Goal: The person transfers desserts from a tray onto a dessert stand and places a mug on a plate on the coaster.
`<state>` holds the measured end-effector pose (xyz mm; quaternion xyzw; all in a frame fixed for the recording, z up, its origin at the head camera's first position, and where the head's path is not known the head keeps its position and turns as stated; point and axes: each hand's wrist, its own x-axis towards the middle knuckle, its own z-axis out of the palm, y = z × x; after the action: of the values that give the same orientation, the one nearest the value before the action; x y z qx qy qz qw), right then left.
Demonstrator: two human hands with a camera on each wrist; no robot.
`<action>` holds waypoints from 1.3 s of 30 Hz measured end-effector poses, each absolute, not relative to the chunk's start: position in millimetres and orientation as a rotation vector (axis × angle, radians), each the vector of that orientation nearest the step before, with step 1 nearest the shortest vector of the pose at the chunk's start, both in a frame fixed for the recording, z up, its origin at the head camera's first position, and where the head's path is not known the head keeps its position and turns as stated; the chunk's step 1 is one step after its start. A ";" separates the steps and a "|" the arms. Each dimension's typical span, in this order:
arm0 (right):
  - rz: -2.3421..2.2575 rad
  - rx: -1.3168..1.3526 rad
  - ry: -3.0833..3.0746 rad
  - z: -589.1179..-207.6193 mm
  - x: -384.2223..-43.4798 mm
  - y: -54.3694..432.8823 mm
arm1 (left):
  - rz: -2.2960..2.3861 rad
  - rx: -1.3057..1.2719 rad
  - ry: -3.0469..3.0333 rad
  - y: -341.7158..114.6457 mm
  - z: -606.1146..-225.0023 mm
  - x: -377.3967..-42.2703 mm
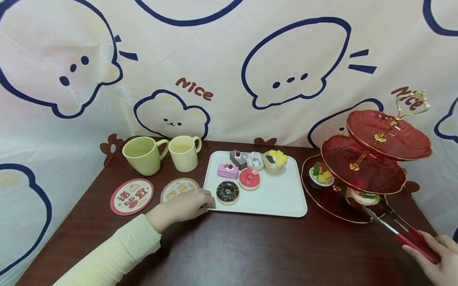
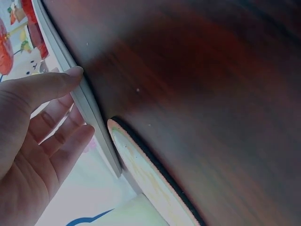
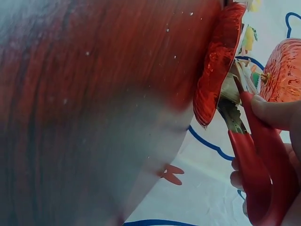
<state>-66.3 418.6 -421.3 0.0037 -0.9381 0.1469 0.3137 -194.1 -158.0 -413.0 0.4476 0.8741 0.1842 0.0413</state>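
Observation:
My left hand [image 1: 187,204] pinches the front left corner of a white tray [image 1: 275,200], thumb against the rim's outside and fingers beyond it in the left wrist view. On the tray lie a chocolate donut [image 1: 227,192], a pink donut [image 1: 249,179], a white donut [image 1: 254,160], small cakes and a fruit tart [image 1: 274,161]. My right hand [image 1: 443,260] grips red-handled tongs [image 1: 418,249]. Their tips hold a small topped cup cake [image 1: 362,197] over the bottom plate of a red tiered stand [image 1: 322,200]. Another fruit-topped cup cake [image 1: 321,175] sits on that plate.
A green mug [image 1: 142,156] and a pale yellow mug [image 1: 183,153] stand at the back left. Two round coasters [image 1: 131,196] lie before them, one partly behind my left hand. The stand's upper plates [image 1: 390,133] overhang the bottom one. A printed cloth hangs behind the table.

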 end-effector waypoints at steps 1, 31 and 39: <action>0.372 -0.007 -2.491 -421.0 -66.5 418.5 | 0.565 1.372 2.675 -158.3 -412.3 -194.1; 0.151 -0.044 -2.726 -416.6 -110.0 420.3 | 0.559 1.375 2.684 -157.6 -411.9 -191.8; 0.139 -0.049 -2.748 -414.6 -115.7 417.8 | 0.556 1.343 2.693 -158.2 -414.6 -191.8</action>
<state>-115.7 417.8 -414.6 -0.0175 -0.9797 0.0497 0.1935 -191.8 -158.2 -414.6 0.4386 0.8792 0.1814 0.0407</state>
